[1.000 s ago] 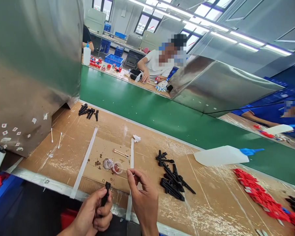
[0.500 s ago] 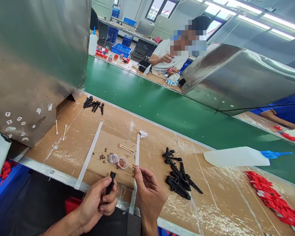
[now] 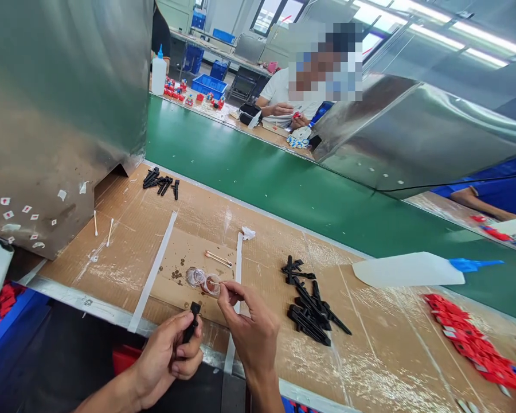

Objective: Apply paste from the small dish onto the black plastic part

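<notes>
From the head view, the left hand (image 3: 167, 358) pinches a black plastic part (image 3: 192, 321) upright, just near the small clear cup (image 3: 212, 284) on the desk (image 3: 370, 355). The right hand (image 3: 249, 332) grips a thin swab (image 3: 222, 283), tip at that cup. No writing is legible.

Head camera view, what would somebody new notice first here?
Probably the two hands at the bottom edge: the left hand grips a small black plastic part while the right hand pinches a thin swab stick whose tip reaches into a small clear cup on the cardboard-covered bench. To their right lie a pile of black parts and a white squeeze bottle on its side, with the green conveyor belt running behind.
</notes>
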### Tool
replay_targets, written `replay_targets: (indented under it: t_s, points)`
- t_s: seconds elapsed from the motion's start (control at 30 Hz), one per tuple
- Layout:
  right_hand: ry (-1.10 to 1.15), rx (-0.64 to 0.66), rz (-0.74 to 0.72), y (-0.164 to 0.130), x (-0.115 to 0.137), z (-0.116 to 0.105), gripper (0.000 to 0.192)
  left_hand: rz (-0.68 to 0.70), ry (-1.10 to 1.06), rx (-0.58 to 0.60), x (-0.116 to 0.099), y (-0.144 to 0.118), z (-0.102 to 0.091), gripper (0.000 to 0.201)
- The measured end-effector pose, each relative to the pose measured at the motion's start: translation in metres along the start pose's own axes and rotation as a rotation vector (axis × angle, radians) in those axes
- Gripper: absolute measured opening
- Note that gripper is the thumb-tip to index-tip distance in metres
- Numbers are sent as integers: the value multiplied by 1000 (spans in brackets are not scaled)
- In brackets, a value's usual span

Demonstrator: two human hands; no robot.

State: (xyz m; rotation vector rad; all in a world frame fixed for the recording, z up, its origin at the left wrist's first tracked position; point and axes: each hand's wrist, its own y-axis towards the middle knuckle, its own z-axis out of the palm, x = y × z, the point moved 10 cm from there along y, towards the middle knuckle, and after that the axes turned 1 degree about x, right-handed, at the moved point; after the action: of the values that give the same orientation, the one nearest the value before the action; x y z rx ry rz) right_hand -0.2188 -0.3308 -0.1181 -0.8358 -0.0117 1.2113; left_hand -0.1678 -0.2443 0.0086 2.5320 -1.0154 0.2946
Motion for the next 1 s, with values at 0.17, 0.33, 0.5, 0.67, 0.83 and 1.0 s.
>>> replay_targets:
  t_s: [0.17, 0.33, 0.5, 0.67, 0.83, 1.0]
  points:
    - [6, -30, 56, -5, -10, -3, 4, 2, 7, 5, 0, 0, 0, 28]
    - [115, -118, 291, -22, -41, -9, 13, -1, -2, 3, 0, 0, 1, 29]
    - [302, -205, 473, -40, -58, -14, 20, 4, -2, -4, 0, 1, 0, 29]
    - [449, -267, 464, -50, -44, -23, 9, -2, -8, 10, 1, 1, 0, 30]
    - [481, -194, 390, -50, -20, -17, 9, -2, -3, 4, 2, 0, -1, 31]
    - [477, -156, 309, -47, -7, -10, 11, -9, 4, -13, 1, 0, 0, 32]
